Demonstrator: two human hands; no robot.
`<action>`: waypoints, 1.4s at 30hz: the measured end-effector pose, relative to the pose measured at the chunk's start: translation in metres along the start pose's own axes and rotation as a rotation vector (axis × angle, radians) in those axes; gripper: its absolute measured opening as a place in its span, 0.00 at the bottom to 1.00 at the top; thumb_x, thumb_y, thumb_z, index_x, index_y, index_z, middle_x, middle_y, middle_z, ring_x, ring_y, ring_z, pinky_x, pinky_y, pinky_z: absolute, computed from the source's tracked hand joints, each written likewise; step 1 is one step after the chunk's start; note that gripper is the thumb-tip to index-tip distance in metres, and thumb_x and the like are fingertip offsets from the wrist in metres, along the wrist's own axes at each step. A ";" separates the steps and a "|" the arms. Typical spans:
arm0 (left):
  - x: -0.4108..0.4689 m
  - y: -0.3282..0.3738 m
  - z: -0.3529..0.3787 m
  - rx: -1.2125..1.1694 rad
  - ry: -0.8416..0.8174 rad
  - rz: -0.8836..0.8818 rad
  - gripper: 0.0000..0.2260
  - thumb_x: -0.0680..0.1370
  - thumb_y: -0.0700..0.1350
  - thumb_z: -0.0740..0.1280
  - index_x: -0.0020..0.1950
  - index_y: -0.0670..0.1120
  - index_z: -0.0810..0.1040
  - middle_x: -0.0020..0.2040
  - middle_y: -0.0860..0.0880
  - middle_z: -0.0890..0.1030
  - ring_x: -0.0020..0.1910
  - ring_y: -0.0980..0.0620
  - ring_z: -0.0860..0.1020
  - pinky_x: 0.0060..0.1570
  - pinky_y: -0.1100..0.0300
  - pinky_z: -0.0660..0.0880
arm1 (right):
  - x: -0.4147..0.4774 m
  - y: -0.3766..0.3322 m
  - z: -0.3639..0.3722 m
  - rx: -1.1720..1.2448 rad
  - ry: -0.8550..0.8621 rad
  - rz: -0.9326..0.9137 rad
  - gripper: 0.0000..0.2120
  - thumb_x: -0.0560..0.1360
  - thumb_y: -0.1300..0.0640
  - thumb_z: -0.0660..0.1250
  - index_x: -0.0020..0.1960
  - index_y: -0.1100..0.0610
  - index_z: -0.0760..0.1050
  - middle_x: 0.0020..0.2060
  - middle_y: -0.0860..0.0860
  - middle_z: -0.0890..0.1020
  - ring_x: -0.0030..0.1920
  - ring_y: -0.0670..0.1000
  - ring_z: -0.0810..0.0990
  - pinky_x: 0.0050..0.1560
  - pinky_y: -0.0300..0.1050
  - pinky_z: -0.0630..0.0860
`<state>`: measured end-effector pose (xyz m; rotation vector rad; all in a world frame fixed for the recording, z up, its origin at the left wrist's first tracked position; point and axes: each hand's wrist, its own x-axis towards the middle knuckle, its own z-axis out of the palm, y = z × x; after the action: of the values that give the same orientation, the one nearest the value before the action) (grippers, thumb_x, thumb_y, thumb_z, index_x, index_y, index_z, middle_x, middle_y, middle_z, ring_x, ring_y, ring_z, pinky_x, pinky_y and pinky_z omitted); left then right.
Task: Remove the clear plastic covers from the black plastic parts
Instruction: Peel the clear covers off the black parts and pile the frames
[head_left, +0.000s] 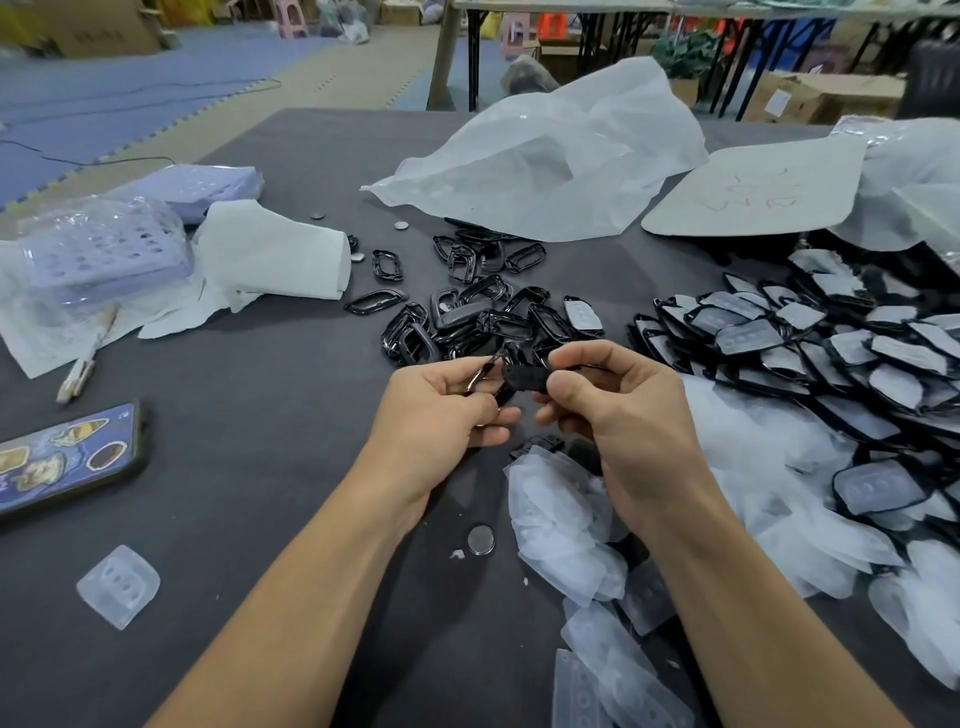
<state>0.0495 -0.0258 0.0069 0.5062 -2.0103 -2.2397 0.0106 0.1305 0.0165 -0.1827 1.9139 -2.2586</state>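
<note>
My right hand (618, 410) pinches a black plastic part (524, 378) just above the table's middle. My left hand (441, 405) grips a thin metal tool (480, 374) whose tip meets that part's left edge. Behind the hands lies a heap of bare black frames (467, 312). To the right, several black parts with clear covers on them (831, 353) overlap in rows. Loose clear plastic covers (566, 525) are piled under my right wrist, and one more clear cover (118, 586) lies alone at the lower left.
A phone (67, 460) lies at the left edge. Purple trays in plastic wrap (104, 249) and white tissue (270, 254) sit at the back left. White bags (561, 156) and a cardboard sheet (753, 192) lie behind. A coin cell (480, 540) rests between my forearms.
</note>
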 end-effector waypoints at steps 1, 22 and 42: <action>0.000 0.000 -0.001 0.002 0.005 0.009 0.16 0.78 0.27 0.66 0.57 0.43 0.86 0.49 0.47 0.86 0.44 0.53 0.87 0.41 0.64 0.82 | 0.000 0.000 0.000 -0.006 -0.001 -0.008 0.10 0.75 0.71 0.71 0.43 0.57 0.83 0.33 0.56 0.84 0.30 0.50 0.82 0.29 0.36 0.74; -0.003 0.003 -0.005 -0.097 -0.115 0.018 0.17 0.78 0.27 0.69 0.59 0.47 0.82 0.50 0.42 0.88 0.50 0.48 0.88 0.41 0.61 0.83 | 0.003 -0.004 -0.005 0.045 0.141 -0.178 0.08 0.73 0.70 0.74 0.42 0.58 0.86 0.32 0.56 0.85 0.29 0.50 0.82 0.34 0.38 0.77; -0.011 0.009 -0.004 -0.032 -0.081 0.133 0.16 0.71 0.29 0.76 0.56 0.43 0.86 0.42 0.43 0.88 0.39 0.52 0.86 0.35 0.63 0.81 | -0.001 0.003 -0.008 -0.463 0.161 -0.463 0.08 0.77 0.55 0.75 0.39 0.49 0.84 0.29 0.48 0.82 0.30 0.51 0.79 0.32 0.45 0.74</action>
<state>0.0593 -0.0277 0.0177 0.2741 -1.9780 -2.2425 0.0102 0.1376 0.0126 -0.5723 2.6959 -2.0768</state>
